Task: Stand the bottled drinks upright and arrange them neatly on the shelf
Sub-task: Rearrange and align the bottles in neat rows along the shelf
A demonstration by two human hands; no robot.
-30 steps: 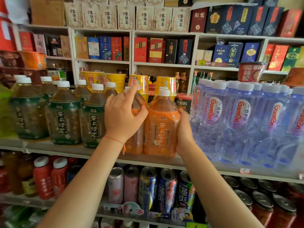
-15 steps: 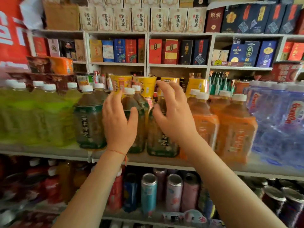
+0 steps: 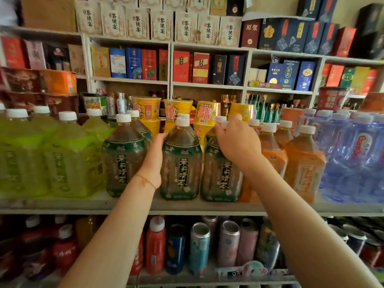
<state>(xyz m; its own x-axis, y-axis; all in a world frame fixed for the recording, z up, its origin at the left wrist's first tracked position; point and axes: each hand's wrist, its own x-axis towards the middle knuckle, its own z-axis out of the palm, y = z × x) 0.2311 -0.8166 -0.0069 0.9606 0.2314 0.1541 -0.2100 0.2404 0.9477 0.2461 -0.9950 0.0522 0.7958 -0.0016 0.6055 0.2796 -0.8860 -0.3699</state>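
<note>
Three dark jasmine-tea bottles with white caps stand upright in a row on the shelf [image 3: 187, 206]: the left bottle [image 3: 122, 159], the middle bottle [image 3: 181, 163] and the right bottle [image 3: 220, 179]. My left hand [image 3: 153, 161] is slid into the gap between the left and middle bottles. Its palm lies flat against the middle bottle's side, and its fingertips are hidden behind. My right hand [image 3: 236, 142] curls over the shoulder and neck of the right bottle, gripping it near the cap.
Yellow-green bottles [image 3: 68, 161] crowd the shelf on the left. Orange tea bottles [image 3: 303, 163] and blue water bottles [image 3: 357, 154] fill the right. Yellow noodle cups [image 3: 176, 109] stand behind. Cans [image 3: 199, 248] and red bottles [image 3: 155, 244] fill the lower shelf.
Both hands left the orange bottles and moved left to the dark tea bottles. The left hand slid between two of them and the right hand closed over the right bottle's top.
</note>
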